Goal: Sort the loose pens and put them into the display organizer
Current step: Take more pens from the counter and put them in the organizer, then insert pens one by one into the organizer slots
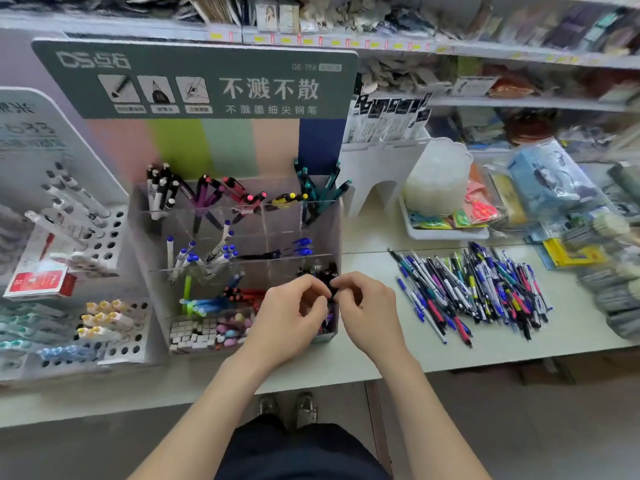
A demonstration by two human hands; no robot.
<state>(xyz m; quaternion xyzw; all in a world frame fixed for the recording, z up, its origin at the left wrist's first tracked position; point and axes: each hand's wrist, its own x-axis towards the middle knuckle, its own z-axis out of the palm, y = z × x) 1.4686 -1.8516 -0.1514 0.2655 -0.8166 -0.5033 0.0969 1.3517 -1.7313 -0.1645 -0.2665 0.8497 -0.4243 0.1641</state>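
Organizer header [194,81]: "DS 不溅不散"; left hand [287,313], right hand [370,306] pinch pen [333,292].

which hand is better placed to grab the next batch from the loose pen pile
Right. Both hands pinch black pens at the clear plastic organizer, but the right hand is on the side of the mixed-colour pile of loose pens; the left hand would have to cross over it.
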